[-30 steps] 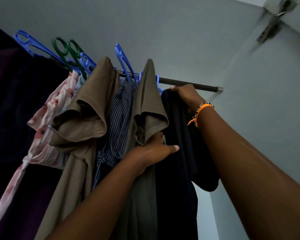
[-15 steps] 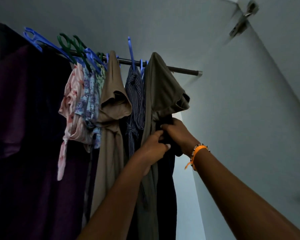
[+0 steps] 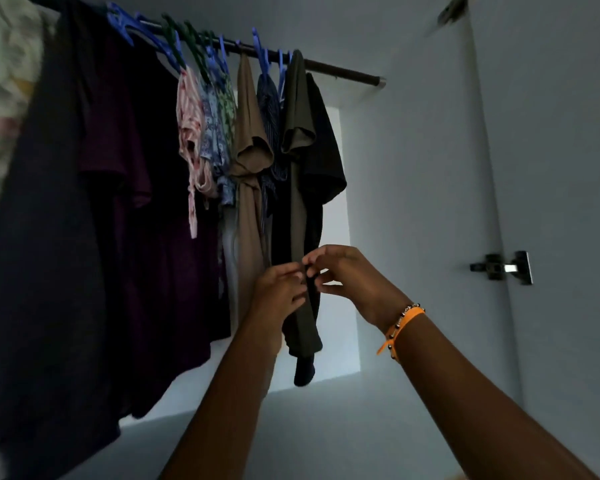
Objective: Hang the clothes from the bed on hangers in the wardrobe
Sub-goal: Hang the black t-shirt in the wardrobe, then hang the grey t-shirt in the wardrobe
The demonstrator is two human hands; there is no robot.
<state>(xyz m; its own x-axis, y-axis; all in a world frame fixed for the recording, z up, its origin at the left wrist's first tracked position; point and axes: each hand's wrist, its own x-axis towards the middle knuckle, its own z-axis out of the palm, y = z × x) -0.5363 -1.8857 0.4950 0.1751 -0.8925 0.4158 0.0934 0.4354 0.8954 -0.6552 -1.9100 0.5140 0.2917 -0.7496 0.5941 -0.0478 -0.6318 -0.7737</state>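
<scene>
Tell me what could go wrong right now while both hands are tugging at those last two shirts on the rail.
1. The left hand and right hand pinch the olive shirt and black shirt low down; a hard tug might slide them off their hangers.
2. The blue hangers sit crowded on the rail, so pulling may tilt or unhook one.
</scene>
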